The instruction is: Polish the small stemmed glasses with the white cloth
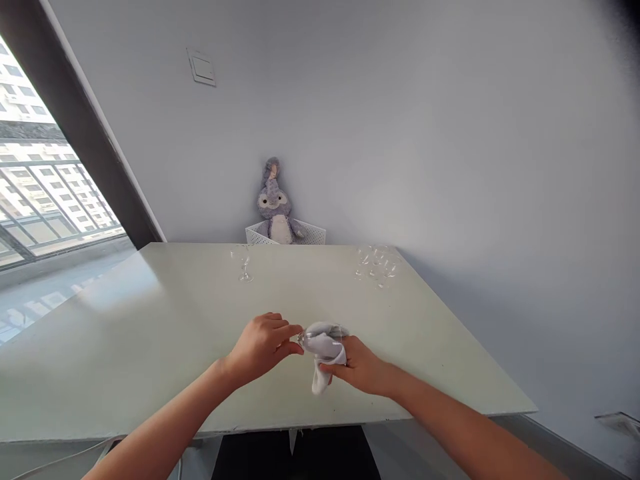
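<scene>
My left hand [263, 348] pinches the stem end of a small clear wine glass [302, 338] between thumb and forefinger. The glass lies sideways above the table, its bowl pointing right. A white cloth [321, 381] fills the bowl and hangs down out of it. My right hand [364, 367] grips this cloth at the bowl's mouth, with some fingers hidden by the cloth and glass. Farther back on the table [175, 373], one stemmed glass [245, 265] stands upright on the left. Several similar glasses [382, 270] stand grouped at the back right.
Behind the table's far edge, a grey plush toy [280, 227] sits in a white perforated basket [314, 233] against the wall. A window [45, 167] is at the left. Under the near edge there is a dark object [300, 457], and a cable [65, 458] runs at the lower left.
</scene>
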### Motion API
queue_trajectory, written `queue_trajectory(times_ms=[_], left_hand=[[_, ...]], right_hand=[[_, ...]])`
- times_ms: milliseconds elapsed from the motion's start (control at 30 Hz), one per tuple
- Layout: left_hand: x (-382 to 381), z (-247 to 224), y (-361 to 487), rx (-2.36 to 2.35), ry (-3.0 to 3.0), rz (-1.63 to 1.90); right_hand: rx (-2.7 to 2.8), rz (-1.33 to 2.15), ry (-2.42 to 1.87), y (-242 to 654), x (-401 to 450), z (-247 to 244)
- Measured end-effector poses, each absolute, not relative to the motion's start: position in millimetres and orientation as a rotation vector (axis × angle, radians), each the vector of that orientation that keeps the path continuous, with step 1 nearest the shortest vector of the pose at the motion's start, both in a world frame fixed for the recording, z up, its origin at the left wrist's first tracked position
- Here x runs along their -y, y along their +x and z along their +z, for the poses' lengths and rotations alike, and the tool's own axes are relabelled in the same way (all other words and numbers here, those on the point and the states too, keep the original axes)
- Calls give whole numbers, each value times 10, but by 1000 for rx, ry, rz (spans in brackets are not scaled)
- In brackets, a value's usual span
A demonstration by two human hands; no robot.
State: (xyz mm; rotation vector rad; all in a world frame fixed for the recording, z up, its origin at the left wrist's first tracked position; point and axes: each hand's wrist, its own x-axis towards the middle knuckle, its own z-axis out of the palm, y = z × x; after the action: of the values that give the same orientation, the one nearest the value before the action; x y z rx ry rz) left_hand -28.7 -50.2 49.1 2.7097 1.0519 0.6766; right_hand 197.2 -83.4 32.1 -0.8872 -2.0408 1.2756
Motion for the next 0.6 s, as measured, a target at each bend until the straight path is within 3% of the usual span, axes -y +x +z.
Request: queue_trajectory(times_ms=[133, 300, 467, 600], left_hand=[[443, 564, -287, -1010, 2050, 383], [350, 424, -356, -1120, 1697, 428], [298, 262, -388, -1379, 1735, 525], [382, 210, -247, -1445, 2319, 618]], right_hand=[[2461, 610, -773, 2170, 557, 432], [2381, 383, -896, 2394, 438, 505], [2258, 100, -1082, 2260, 657, 523], [2496, 110, -862, 1881, 686, 547]])
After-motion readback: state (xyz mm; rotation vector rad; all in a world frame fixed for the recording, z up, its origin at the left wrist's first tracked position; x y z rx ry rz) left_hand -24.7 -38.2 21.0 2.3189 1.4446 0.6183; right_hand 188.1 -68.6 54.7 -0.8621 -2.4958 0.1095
